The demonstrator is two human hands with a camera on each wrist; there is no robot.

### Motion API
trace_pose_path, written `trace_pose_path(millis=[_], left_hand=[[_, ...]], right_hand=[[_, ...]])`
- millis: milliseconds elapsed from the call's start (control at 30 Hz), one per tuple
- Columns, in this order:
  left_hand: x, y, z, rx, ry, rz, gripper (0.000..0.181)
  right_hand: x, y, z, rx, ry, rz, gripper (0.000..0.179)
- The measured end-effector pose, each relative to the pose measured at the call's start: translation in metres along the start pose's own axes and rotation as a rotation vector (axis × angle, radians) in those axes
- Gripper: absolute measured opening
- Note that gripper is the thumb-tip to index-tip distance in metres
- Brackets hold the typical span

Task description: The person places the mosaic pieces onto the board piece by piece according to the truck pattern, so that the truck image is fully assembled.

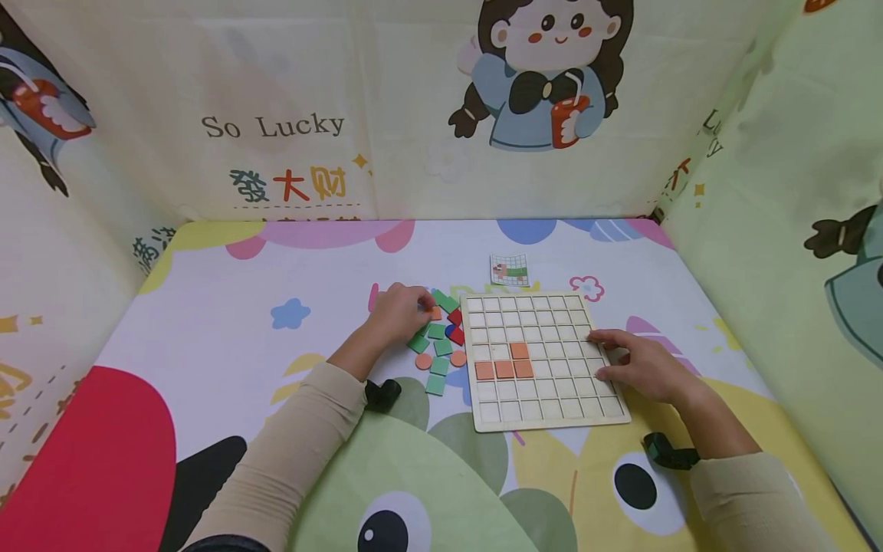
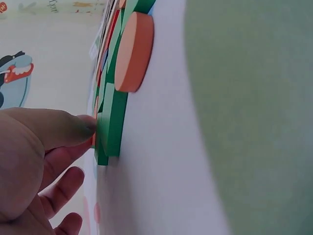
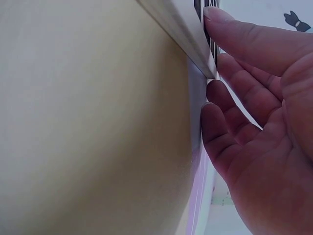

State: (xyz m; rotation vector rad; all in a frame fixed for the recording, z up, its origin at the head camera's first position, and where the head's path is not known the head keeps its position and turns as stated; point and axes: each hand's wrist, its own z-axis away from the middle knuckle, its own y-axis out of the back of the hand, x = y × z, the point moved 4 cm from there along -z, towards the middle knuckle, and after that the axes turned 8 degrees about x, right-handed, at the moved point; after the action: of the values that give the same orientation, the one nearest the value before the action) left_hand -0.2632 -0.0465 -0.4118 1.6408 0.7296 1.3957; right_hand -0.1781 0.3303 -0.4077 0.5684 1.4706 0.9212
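Pinching an orange square occupies the left hand; the right hand loosely touches a pale gridded board.

Arms reach forward, left fingers and right fingers bent.

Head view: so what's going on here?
A person's left hand is among loose coloured pieces and meets an orange piece; whether it is gripped is unclear. The right hand rests on the right edge of a gridded board. Four orange squares sit on it, three in a row and one above the row's right end. A picture card lies beyond the board.
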Motion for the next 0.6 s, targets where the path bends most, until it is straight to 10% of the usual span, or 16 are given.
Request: trace_pose_path(millis=[600], left_hand=[[-0.0070,0.0025,-0.0020,-0.007,0.023,0.056,0.026]], right_hand=[[0.0007,0.0005,0.0004,0.000,0.008,-0.009,0.062]])
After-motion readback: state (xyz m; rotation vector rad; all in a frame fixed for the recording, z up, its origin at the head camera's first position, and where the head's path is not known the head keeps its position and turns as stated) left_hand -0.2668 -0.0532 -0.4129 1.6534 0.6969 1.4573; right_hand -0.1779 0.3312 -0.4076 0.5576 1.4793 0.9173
